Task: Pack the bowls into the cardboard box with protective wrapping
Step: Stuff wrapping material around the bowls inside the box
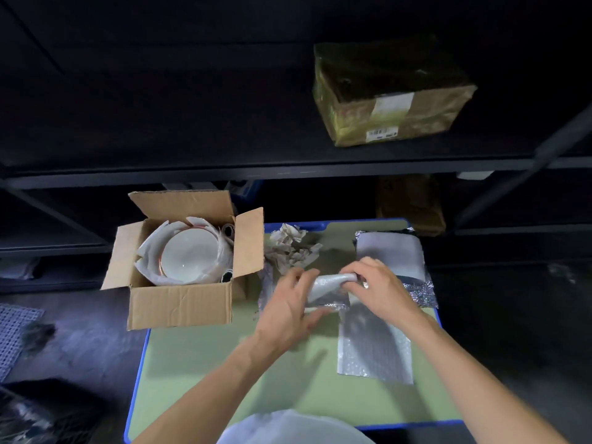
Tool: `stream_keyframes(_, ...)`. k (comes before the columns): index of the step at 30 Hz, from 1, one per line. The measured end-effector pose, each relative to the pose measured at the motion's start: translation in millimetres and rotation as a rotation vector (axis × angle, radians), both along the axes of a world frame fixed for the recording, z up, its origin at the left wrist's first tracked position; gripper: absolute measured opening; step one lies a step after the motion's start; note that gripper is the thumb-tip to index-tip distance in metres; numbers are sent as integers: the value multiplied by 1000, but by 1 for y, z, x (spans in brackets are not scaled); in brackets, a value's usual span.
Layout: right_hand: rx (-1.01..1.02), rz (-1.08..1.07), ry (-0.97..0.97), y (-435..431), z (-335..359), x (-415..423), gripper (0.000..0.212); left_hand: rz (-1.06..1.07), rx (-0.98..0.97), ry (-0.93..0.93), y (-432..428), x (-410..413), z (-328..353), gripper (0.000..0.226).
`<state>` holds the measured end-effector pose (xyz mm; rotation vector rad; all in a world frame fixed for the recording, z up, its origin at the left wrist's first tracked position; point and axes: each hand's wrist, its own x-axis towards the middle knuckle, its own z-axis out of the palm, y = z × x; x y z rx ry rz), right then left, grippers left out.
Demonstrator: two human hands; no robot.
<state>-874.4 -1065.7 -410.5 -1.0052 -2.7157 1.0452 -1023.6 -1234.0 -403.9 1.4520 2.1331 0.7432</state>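
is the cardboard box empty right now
No, a white bowl nested in white wrapping sits inside the open cardboard box.

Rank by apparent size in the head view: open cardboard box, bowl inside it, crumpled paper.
1. open cardboard box
2. bowl and crumpled paper: they look about alike, so left unranked.

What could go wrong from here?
1. The box sits at the table's left edge and seems to overhang it; a nudge might tip it.
2. The bowl inside lies open side up, uncovered; anything stacked on it bare might chip it.
3. Left hand and right hand both grip the bubble wrap; neither steadies the box.
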Motion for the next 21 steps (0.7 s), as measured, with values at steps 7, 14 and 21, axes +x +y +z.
stream_keyframes(7,-247,-23,21,-22,37,12,10,28,65,-181,-2,7,21,27)
stream_keyframes(14,-209,48,51,-42,43,6,43,113,3,-276,-25,0,33,25)
stream_keyframes(21,-301,38,190,-57,44,2,40,187,62,-367,-40,-4,42,20)
